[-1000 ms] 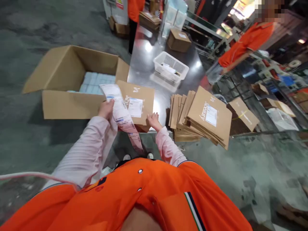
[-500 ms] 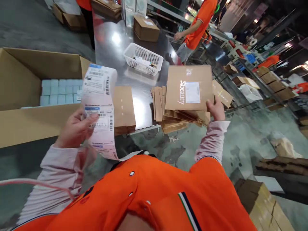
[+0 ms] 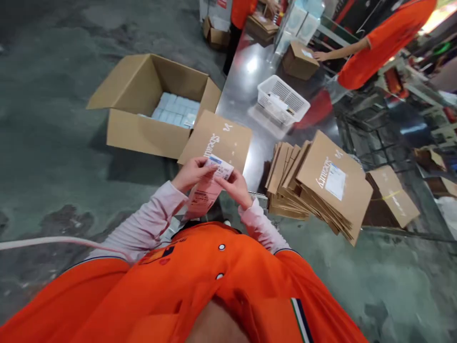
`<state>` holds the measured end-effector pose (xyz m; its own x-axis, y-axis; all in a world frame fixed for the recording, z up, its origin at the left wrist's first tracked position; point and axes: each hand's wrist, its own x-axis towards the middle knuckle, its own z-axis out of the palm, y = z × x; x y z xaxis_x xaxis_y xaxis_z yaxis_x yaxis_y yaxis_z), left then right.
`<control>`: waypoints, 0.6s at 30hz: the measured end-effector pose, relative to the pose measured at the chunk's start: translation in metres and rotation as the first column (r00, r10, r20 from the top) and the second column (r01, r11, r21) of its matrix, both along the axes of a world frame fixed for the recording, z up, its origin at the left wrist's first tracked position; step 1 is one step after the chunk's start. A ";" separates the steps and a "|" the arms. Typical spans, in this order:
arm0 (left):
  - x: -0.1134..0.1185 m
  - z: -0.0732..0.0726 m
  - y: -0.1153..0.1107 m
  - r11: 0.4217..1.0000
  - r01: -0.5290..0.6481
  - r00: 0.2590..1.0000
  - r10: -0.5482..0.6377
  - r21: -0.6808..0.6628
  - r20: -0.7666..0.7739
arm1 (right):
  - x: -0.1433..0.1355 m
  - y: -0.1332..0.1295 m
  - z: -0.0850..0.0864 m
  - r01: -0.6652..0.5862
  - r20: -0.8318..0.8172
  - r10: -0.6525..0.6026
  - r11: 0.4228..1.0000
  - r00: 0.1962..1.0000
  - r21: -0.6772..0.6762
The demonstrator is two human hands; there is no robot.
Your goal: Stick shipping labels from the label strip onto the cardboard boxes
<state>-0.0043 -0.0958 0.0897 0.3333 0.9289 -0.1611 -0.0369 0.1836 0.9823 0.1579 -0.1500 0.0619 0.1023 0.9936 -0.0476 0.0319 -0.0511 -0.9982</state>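
L hand (image 3: pixel 191 174) & R hand (image 3: pixel 236 187), fingers of both pinched tight on label strip (image 3: pixel 204 195), nr brown carton (image 3: pixel 228 138), box of pale packs (image 3: pixel 143 132) to L, carton stack (image 3: pixel 319 188) to R

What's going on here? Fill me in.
A person in an orange shirt holds a printed label strip between the left hand and right hand, in front of a brown carton at the metal table. To the right lies a cardboard stack, its top piece bearing a white label. On the left, an open box contains pale packs. Farther off, a co-worker's hand is at another box.
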 end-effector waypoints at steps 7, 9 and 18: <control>0.011 -0.036 -0.008 0.957 -0.288 0.950 0.288 0.016 -0.122 | 0.014 0.039 0.007 -0.082 0.283 0.069 0.996 0.956 0.032; 0.014 -0.046 -0.005 0.943 -0.330 0.940 0.324 -0.042 -0.103 | 0.011 0.050 0.000 -0.090 0.332 0.077 0.996 0.940 0.024; -0.021 -0.106 -0.025 0.884 0.122 0.990 -0.078 -0.451 0.117 | 0.029 0.163 -0.027 0.252 0.796 -0.192 0.966 0.575 0.051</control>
<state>-0.0252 -0.1209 -0.0162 0.4547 0.7211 -0.5227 -0.0811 0.6180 0.7820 0.1870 0.0131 0.0346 0.3465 0.9323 0.1032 0.7826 -0.2267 -0.5798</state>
